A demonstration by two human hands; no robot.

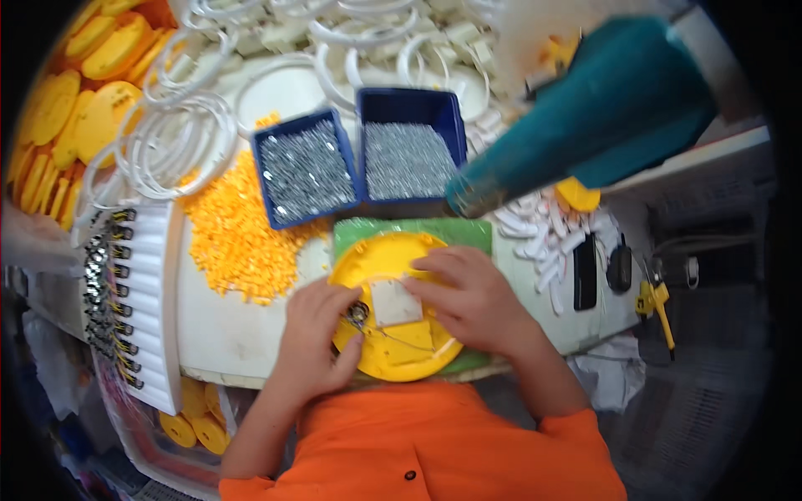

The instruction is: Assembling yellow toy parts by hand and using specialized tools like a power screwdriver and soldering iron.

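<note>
Through the head camera I am seeing both bare hands working over a round yellow dish (393, 366), which is lying on a green block (474, 238) at the near edge of the white table (221, 321), just in front of an orange shirt (380, 442). The left hand (316, 334) is curling around the dish's left side, its fingers and thumb sitting on either side of a small, dark round part (357, 314); I am not able to tell whether they are pinching it. The right hand (472, 296) is reaching over the right rim with bent fingers, the tips touching or nearly touching a pale square plate (396, 302) inside the dish; I cannot tell whether it is gripping anything. A thin wire (405, 342) is running across the dish below the plate.

Beyond the block, two blue tubs are standing side by side: the left tub (317, 217) is holding shiny metal pieces, the right tub (411, 102) fine silvery ones. A heap of small orange-yellow pieces (242, 242) is spreading beside the left tub. A teal tool (585, 108) is slanting in from the upper right, its tip hanging near the right tub.
</note>
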